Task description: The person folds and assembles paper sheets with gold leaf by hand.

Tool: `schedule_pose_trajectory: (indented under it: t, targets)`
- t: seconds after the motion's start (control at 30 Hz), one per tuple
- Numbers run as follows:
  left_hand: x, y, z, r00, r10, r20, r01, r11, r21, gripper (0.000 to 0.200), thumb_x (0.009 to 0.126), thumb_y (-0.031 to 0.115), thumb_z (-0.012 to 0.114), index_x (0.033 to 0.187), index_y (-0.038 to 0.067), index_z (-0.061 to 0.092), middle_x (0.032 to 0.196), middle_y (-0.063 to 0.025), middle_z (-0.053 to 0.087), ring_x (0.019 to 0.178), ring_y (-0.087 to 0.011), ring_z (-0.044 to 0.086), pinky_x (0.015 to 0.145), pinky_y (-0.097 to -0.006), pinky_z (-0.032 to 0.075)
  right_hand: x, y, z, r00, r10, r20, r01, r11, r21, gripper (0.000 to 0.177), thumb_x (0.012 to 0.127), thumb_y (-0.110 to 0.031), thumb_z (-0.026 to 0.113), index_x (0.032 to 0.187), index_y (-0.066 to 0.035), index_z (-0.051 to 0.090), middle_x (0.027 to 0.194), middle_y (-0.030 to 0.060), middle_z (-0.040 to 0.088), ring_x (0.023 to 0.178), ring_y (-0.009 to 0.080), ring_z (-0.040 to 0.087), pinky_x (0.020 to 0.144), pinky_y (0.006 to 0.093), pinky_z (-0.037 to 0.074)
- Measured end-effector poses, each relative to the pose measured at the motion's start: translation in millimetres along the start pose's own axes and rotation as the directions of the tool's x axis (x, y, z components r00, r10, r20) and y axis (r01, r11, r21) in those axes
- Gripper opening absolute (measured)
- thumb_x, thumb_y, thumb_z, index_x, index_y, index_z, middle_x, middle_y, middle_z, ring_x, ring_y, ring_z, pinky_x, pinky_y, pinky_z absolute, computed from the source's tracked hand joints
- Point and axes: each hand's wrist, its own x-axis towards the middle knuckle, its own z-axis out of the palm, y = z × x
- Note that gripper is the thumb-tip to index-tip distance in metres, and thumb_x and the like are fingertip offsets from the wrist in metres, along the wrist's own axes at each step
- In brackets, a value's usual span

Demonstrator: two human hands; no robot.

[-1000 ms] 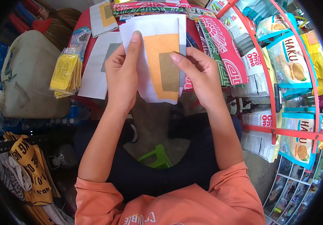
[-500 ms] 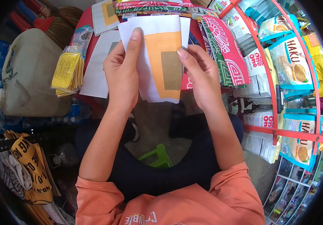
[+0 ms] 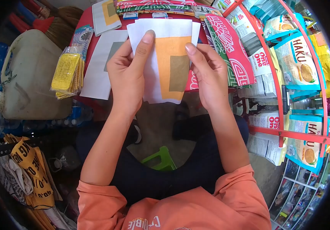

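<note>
A small stack of white paper sheets (image 3: 153, 82) with an orange strip and an olive-brown patch is held up over the near edge of the red table (image 3: 84, 27). My left hand (image 3: 128, 73) grips its left side, thumb on top. On the right edge, my right hand (image 3: 211, 73) pinches the sheets with the thumb in front; its other fingers are curled behind. Left of the stack, a white sheet with a grey patch (image 3: 99, 69) lies on the table. Another white sheet with an orange strip (image 3: 100, 23) is further back.
Yellow packets in clear plastic (image 3: 67, 71) sit at the table's left edge. Folded pink and green patterned packs (image 3: 226, 42) lie at the right, beside a red rack (image 3: 280, 76) of snack bags. A pale jerrycan (image 3: 34, 76) stands left; a green stool (image 3: 161, 159) is below.
Both hands and the held sheets have shifted slightly right. More of the grey-patched sheet on the table now shows.
</note>
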Motion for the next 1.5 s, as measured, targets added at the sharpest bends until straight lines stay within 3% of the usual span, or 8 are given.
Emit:
schedule_pose_trajectory:
  t: [0.13, 0.23, 0.33, 0.57, 0.83, 1.03, 1.5]
  targets:
    - [0, 0, -5, 0.999, -0.022, 0.037, 0.021, 0.999, 0.043, 0.039, 0.1, 0.027, 0.073, 0.125, -0.002, 0.07, 0.114, -0.0064, 0.073, 0.099, -0.0091, 0.066, 0.088, -0.0255, 0.051, 0, 0, -2, 1.0, 0.007, 0.006, -0.007, 1.0, 0.007, 0.026, 0.096, -0.02, 0.076, 0.109, 0.002, 0.074, 0.099, 0.003, 0.073, 0.092, 0.007, 0.065, 0.084, 0.0233, 0.05]
    - [-1, 2, -3, 0.999, -0.029, 0.035, 0.028, 0.999, 0.042, 0.038, 0.099, 0.026, 0.073, 0.124, -0.002, 0.071, 0.113, -0.0062, 0.073, 0.098, -0.009, 0.066, 0.087, -0.0251, 0.051, 0, -2, -1, 1.0, 0.009, -0.014, -0.008, 0.999, 0.032, 0.025, 0.097, -0.02, 0.076, 0.109, 0.002, 0.074, 0.1, 0.0032, 0.073, 0.093, 0.0076, 0.065, 0.085, 0.0244, 0.05]
    - [-2, 1, 2, 1.0, 0.002, -0.001, -0.002, 1.0, 0.023, 0.035, 0.097, 0.029, 0.076, 0.115, -0.001, 0.074, 0.1, -0.0034, 0.075, 0.086, -0.0048, 0.065, 0.079, -0.0216, 0.049, 0, -5, 4, 0.998, 0.0, -0.059, 0.003, 0.999, 0.049, 0.024, 0.097, -0.02, 0.075, 0.109, 0.001, 0.073, 0.101, 0.0031, 0.073, 0.095, 0.0083, 0.065, 0.085, 0.0252, 0.05]
    - [-3, -1, 0, 1.0, -0.02, 0.016, 0.019, 0.999, 0.05, 0.031, 0.098, 0.028, 0.075, 0.11, -0.001, 0.077, 0.097, -0.0016, 0.075, 0.084, -0.0039, 0.063, 0.076, -0.0207, 0.048, 2, -6, -3, 0.999, 0.036, -0.033, -0.029, 0.979, 0.2, 0.021, 0.097, -0.02, 0.076, 0.109, -0.003, 0.073, 0.101, 0.0019, 0.071, 0.092, 0.008, 0.063, 0.081, 0.0253, 0.048]
    - [-4, 3, 10, 0.997, 0.009, -0.078, -0.003, 0.997, 0.071, 0.028, 0.1, 0.028, 0.073, 0.098, 0.0, 0.078, 0.085, 0.0061, 0.067, 0.076, -0.0003, 0.052, 0.067, -0.0196, 0.04, 5, -6, -4, 0.992, -0.005, -0.126, 0.028, 0.983, 0.18, 0.023, 0.096, -0.02, 0.076, 0.111, -0.003, 0.073, 0.101, 0.0019, 0.071, 0.092, 0.0072, 0.062, 0.082, 0.0253, 0.048]
    - [-3, -6, -4, 0.997, 0.012, 0.075, -0.021, 0.992, 0.121, 0.025, 0.1, 0.025, 0.073, 0.091, 0.002, 0.076, 0.08, 0.0097, 0.06, 0.073, 0.0015, 0.044, 0.063, -0.0186, 0.032, 6, -6, -6, 0.993, -0.023, -0.12, 0.046, 0.981, 0.189, 0.026, 0.095, -0.021, 0.078, 0.111, -0.002, 0.072, 0.102, 0.0023, 0.071, 0.095, 0.0082, 0.063, 0.085, 0.0263, 0.049]
    - [-5, 0, 2, 0.997, 0.021, 0.074, -0.029, 0.993, 0.118, 0.024, 0.099, 0.025, 0.074, 0.09, 0.003, 0.075, 0.077, 0.0097, 0.061, 0.071, 0.0019, 0.045, 0.061, -0.0187, 0.033, 8, -9, -8, 0.991, -0.032, -0.13, 0.056, 0.982, 0.182, 0.028, 0.095, -0.022, 0.078, 0.112, -0.001, 0.073, 0.104, 0.0039, 0.073, 0.098, 0.0088, 0.064, 0.089, 0.027, 0.049]
